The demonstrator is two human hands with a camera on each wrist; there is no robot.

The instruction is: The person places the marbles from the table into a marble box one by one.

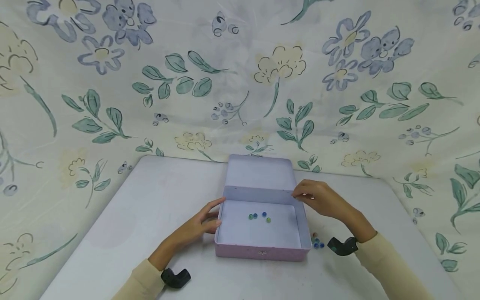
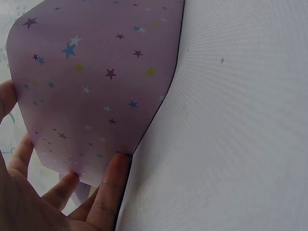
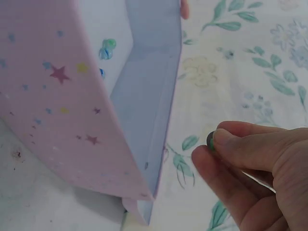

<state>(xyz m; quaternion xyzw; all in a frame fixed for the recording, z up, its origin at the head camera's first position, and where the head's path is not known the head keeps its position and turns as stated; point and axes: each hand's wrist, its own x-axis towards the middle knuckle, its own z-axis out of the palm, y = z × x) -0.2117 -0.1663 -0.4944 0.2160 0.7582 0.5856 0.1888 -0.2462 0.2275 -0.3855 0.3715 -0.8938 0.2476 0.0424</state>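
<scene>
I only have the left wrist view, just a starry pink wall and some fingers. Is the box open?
Observer: Yes. The head view shows the box open, with its lid swung back.
Operator: Anything inside?
Observer: Four marbles lie on its floor.
Operator: Where's the right hand?
Observer: The right hand is at the box's far right corner, pinching a dark marble between thumb and fingertip.
Operator: Any outside the box?
Observer: A few loose marbles lie on the table beside the box's right wall.
</scene>
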